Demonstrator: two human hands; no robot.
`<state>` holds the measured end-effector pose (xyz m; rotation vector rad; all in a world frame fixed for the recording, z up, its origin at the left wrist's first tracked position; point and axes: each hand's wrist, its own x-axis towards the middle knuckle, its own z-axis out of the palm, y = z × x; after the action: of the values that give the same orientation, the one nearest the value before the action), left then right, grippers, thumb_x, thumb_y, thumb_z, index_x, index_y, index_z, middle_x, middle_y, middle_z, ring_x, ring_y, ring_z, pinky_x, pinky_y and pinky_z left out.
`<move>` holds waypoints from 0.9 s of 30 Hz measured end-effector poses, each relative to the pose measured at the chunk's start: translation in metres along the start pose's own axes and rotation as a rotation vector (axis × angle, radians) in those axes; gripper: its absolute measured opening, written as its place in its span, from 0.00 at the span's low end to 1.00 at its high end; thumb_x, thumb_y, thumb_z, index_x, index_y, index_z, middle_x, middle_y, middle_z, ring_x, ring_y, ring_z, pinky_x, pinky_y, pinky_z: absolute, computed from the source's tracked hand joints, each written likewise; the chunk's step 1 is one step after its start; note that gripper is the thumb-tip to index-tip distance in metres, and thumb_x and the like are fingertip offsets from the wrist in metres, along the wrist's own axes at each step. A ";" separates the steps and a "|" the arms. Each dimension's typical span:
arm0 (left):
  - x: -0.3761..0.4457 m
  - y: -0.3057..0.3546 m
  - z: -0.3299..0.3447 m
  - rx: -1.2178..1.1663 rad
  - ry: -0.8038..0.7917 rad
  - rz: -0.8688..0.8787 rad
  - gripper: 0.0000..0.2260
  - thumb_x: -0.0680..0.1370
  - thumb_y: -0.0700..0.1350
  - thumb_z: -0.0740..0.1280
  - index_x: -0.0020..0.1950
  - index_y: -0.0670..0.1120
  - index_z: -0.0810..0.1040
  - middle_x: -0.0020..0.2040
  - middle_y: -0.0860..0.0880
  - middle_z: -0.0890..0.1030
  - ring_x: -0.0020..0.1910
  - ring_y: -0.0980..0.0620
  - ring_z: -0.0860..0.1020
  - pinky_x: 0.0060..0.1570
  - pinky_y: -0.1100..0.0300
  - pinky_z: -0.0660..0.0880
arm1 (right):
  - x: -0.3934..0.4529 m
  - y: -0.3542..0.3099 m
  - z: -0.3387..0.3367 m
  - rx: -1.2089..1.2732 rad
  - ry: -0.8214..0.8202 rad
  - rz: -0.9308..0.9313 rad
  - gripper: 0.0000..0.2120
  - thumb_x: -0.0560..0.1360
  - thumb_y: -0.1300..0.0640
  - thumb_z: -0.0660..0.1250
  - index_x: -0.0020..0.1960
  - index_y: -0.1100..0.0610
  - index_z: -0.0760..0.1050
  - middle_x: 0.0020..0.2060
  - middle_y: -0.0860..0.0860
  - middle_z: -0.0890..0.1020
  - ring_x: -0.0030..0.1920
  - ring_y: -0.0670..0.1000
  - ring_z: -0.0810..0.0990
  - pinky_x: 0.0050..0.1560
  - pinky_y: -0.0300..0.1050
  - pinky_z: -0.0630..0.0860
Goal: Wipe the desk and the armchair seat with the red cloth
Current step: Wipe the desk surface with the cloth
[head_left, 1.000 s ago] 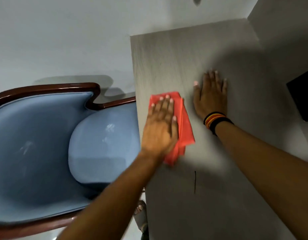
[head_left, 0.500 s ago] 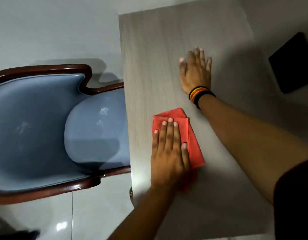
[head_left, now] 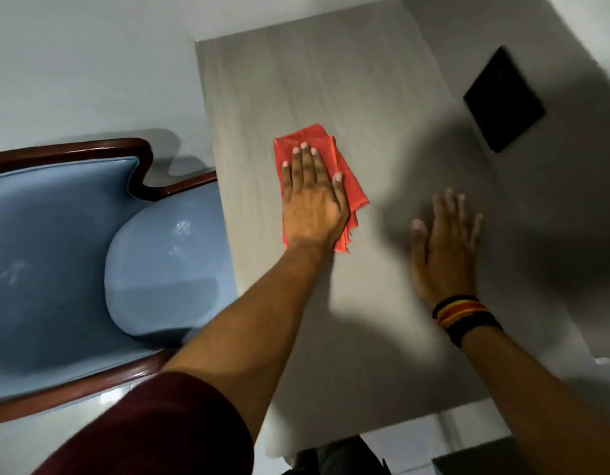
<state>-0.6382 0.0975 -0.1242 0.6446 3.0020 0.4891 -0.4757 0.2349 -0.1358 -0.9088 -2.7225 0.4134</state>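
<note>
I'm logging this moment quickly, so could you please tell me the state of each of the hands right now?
Left hand: open, pressed flat on the red cloth on the desk.
Right hand: open, palm down on the desk, holding nothing.

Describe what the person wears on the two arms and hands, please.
The left hand is bare; a dark maroon sleeve covers that upper arm. The right hand is bare too, with stacked wristbands at its wrist: black cords and red, orange and yellow stripes. No gloves, rings or watch show.
</note>
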 end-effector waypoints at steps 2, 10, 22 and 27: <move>-0.053 0.005 -0.001 -0.030 0.016 0.047 0.29 0.87 0.53 0.50 0.84 0.36 0.56 0.85 0.37 0.57 0.86 0.40 0.53 0.84 0.43 0.49 | -0.006 0.003 0.003 -0.042 0.026 -0.001 0.30 0.85 0.44 0.47 0.79 0.63 0.62 0.80 0.61 0.63 0.83 0.60 0.56 0.82 0.65 0.49; -0.115 -0.021 -0.004 -0.020 -0.011 0.215 0.27 0.87 0.51 0.51 0.83 0.38 0.61 0.84 0.40 0.61 0.85 0.43 0.57 0.84 0.44 0.52 | -0.006 0.001 0.003 -0.011 0.053 -0.006 0.31 0.84 0.45 0.48 0.80 0.63 0.60 0.81 0.61 0.62 0.83 0.61 0.56 0.83 0.62 0.49; -0.047 -0.022 -0.005 0.002 0.026 0.114 0.28 0.87 0.53 0.48 0.84 0.39 0.58 0.85 0.40 0.59 0.86 0.45 0.54 0.85 0.47 0.48 | -0.003 0.010 0.008 -0.029 0.062 -0.053 0.31 0.85 0.45 0.48 0.80 0.64 0.60 0.80 0.61 0.63 0.83 0.60 0.56 0.83 0.62 0.48; -0.235 -0.034 -0.021 0.019 -0.060 0.129 0.29 0.87 0.52 0.50 0.86 0.41 0.50 0.87 0.44 0.49 0.87 0.48 0.45 0.85 0.44 0.49 | -0.009 0.005 0.006 -0.016 0.058 -0.036 0.29 0.84 0.47 0.52 0.77 0.66 0.63 0.78 0.64 0.67 0.81 0.63 0.60 0.81 0.66 0.52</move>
<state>-0.4390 -0.0335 -0.1225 0.8419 2.9253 0.4388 -0.4676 0.2319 -0.1447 -0.8606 -2.6892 0.3528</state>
